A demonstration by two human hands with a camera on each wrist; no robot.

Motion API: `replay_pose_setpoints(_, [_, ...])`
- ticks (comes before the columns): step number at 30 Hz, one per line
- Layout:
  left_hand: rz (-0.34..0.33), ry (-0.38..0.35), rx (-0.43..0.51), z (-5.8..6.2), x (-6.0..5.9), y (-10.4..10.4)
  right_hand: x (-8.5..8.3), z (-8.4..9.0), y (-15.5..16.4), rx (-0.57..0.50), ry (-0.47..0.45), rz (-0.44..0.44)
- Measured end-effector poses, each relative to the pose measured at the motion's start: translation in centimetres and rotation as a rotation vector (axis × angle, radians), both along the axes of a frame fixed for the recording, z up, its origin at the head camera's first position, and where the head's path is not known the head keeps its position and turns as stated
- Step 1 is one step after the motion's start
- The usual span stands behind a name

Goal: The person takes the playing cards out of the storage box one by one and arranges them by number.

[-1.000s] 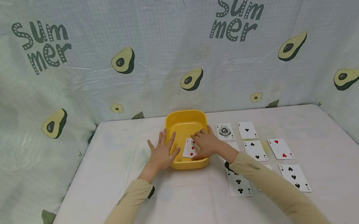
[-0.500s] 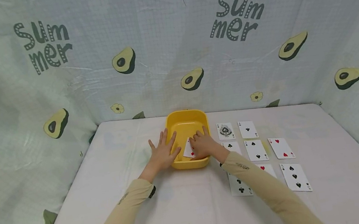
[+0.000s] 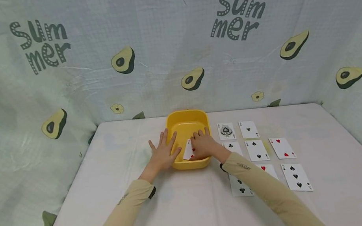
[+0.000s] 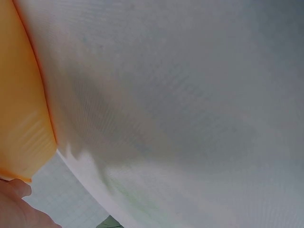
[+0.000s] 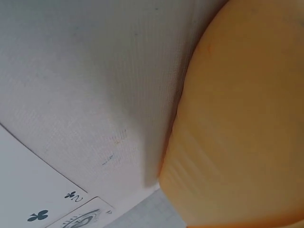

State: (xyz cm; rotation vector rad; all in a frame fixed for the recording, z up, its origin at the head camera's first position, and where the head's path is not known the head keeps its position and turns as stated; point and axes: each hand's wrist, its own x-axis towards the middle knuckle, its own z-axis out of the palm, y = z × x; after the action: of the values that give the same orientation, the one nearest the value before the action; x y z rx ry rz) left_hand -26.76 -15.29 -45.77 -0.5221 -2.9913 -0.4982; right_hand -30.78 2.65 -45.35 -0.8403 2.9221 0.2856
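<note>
A yellow plastic tray (image 3: 183,125) stands near the table's back edge. My left hand (image 3: 162,157) has its fingers spread, with the fingertips at the tray's left rim. Inside the tray lies a white playing card (image 3: 187,151) with red diamonds, its right part hidden under my right hand (image 3: 204,144). The fingers of that hand curl over the card, and the thumb lies along its near edge. In the left wrist view, part of the left hand (image 4: 19,209) shows below the orange-looking tray wall (image 4: 23,109). The right wrist view shows the tray's other side (image 5: 237,133) but no fingers.
Face-up playing cards lie in rows right of the tray, among them an ace of spades (image 3: 226,131), an ace of clubs (image 3: 249,129), a two of spades (image 3: 257,150), a two of hearts (image 3: 282,148) and a three of spades (image 3: 296,177). The right sleeve (image 3: 269,190) covers parts of others.
My right hand has shifted slightly left over the diamond card, its fingers more curled, hiding more of it. More of the cards beside the right forearm show. The left hand has stayed at the rim.
</note>
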Motion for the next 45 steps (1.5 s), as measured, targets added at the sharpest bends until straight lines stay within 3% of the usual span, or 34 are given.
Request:
replay_pose_setpoints(8, [0.004, -0.009, 0.005, 0.0, -0.2, -0.2, 0.2, 0.5, 0.1, -0.129, 0.044, 0.025])
replay_pose_setpoints(18, [0.013, -0.011, 0.005, 0.0, -0.3, -0.1, 0.4, 1.0, 0.5, -0.167, 0.068, -0.009])
replay_pose_setpoints(25, [0.018, -0.01, 0.029, -0.1, -0.3, -0.1, 0.2, 1.6, 1.3, -0.339, 0.012, -0.002])
replay_pose_setpoints(30, [0.017, -0.003, 0.044, -0.3, -0.3, -0.2, 0.3, 1.6, 2.4, -0.425, 0.041, 0.066])
replay_pose_setpoints(36, [0.021, -0.012, 0.047, -0.6, -0.4, -0.2, 0.8, 1.8, 3.5, -0.439, 0.107, 0.101])
replay_pose_setpoints(41, [0.002, -0.003, 0.127, -0.7, -0.3, -0.2, 1.1, 2.0, 4.5, -0.449, 0.147, 0.108])
replay_pose_setpoints(42, [-0.013, 0.033, 0.127, -1.6, -0.9, -0.4, 1.2, 2.0, 4.7, -0.449, 0.15, 0.108])
replay_pose_setpoints(45, [-0.023, 0.036, 0.146, -1.7, -0.8, -0.5, 1.5, 2.1, 5.3, -0.437, 0.163, 0.108])
